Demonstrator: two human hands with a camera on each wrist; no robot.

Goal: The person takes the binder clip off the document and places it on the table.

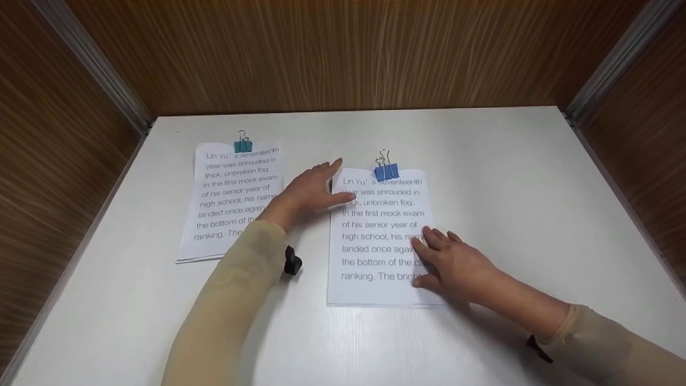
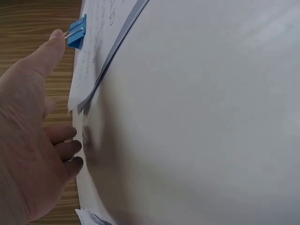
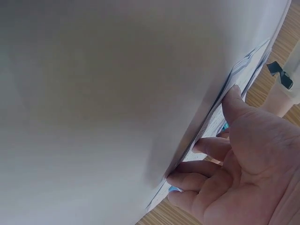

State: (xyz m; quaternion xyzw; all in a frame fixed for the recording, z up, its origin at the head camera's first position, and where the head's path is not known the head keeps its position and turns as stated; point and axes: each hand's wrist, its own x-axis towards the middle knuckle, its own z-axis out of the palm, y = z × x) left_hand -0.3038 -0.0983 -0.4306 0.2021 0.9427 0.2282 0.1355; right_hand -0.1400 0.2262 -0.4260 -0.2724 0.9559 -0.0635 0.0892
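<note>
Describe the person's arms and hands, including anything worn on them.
The left sleeve and right sleeve are plain, long and beige, ending near the wrists. A small black piece juts out by the left cuff, another by the right. The left hand and right hand wear no gloves.

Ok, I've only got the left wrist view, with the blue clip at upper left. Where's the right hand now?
Observer: The head view shows the right hand at the right edge of the blue-clipped stack, its fingers over the printed page.

Operator: Copy. Any clip besides the blue one?

Observer: Yes. In the head view, a teal clip sits on the top edge of the left-hand paper stack.
</note>
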